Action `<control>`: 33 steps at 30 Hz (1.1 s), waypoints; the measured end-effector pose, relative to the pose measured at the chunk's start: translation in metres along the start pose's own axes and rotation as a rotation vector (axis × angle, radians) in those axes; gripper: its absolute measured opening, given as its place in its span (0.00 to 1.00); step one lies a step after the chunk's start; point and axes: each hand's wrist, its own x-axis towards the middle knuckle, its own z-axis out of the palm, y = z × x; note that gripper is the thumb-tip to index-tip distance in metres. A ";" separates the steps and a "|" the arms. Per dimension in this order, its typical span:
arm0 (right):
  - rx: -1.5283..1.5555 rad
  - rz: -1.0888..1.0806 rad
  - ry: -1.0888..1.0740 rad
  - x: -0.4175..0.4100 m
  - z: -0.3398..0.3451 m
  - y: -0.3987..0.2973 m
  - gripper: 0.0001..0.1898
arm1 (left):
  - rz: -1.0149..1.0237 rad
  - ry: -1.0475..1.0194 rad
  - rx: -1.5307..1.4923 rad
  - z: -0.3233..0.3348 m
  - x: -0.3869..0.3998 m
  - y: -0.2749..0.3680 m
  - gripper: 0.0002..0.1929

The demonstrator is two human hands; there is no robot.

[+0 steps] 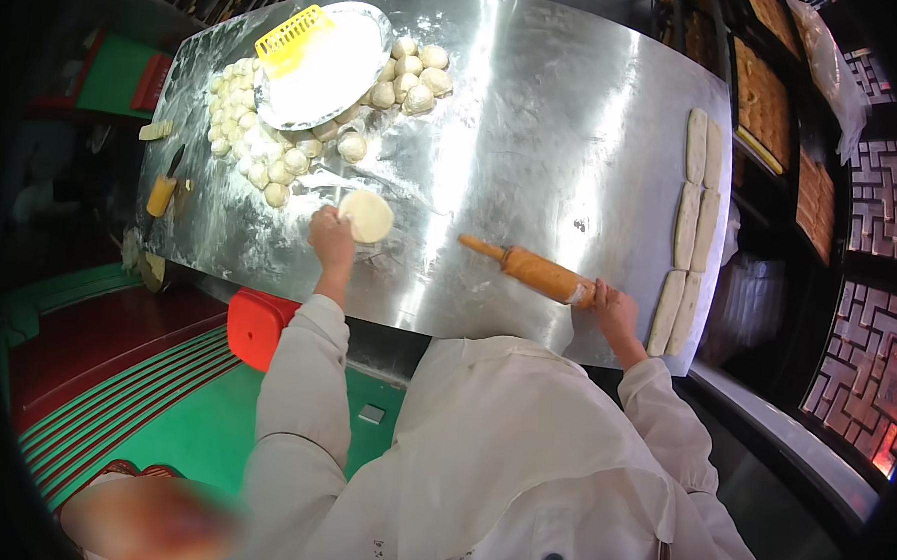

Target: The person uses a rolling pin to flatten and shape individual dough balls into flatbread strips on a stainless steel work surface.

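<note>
A flat round of dough (371, 218) is pinched at its left edge by my left hand (331, 237), over the floured steel table. My right hand (616, 314) grips the near handle of a wooden rolling pin (545, 276), which points away to the left. Beyond my left hand lie floured dough balls (278, 195), with smaller dough pieces (229, 105) heaped behind them. A round basin (387, 41) of white flour (326, 76) stands among the dough, with a yellow slotted plastic tool (292, 39) at its edge. More dough balls (420, 76) sit right of the basin.
Long dough strips (689, 227) line the right end of the steel table (537, 134). Another wooden roller (162, 195) lies at the left edge. A red plastic stool (255, 329) stands below. Trays of baked goods (760, 98) fill a rack at right. A person (153, 518) is at lower left.
</note>
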 end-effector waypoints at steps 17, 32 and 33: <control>0.400 0.391 -0.105 0.018 0.026 0.061 0.34 | 0.274 -0.232 -0.307 0.069 -0.085 0.134 0.07; 0.115 0.125 0.118 0.016 0.017 0.019 0.30 | 0.881 -0.472 -0.292 0.039 -0.119 0.129 0.16; 0.078 0.125 0.085 0.017 0.010 0.010 0.27 | 0.870 -0.486 -0.298 0.039 -0.131 0.128 0.16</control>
